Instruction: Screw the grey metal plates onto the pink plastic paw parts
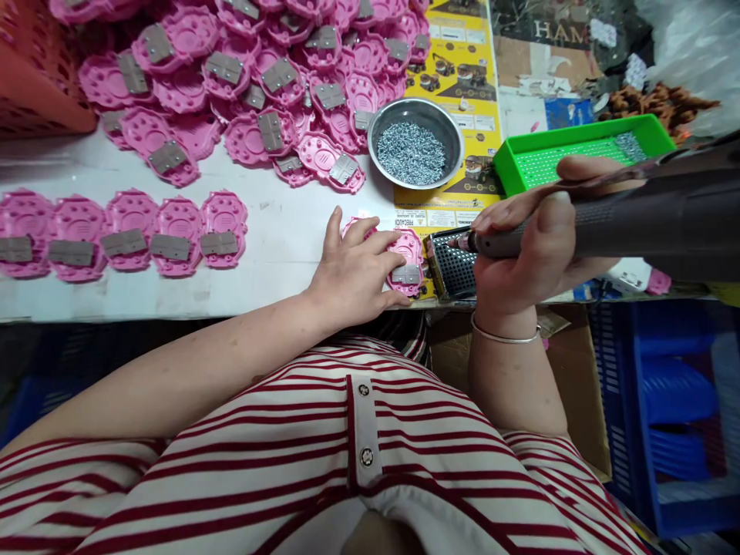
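Observation:
My left hand [355, 270] lies spread on the table edge, fingers over two pink plastic parts. The nearer pink part [409, 245] carries a grey metal plate [406, 274], beside my thumb and forefinger; the other is mostly hidden beneath my fingers. In my right hand [535, 239] is a dark grey electric screwdriver [613, 220], held almost level and pointing left. Its bit is over a small black perforated tray [454, 270], just right of the pink part. I cannot tell whether a screw sits on the bit.
Pink parts with metal plates form a heap [277, 73] at the back and a row [130, 231] at left. A steel bowl [373, 146] holds small screws. Beyond my right hand stands a green basket [583, 142]. An orange basket [43, 77] is at far left, blue crates [621, 385] below right.

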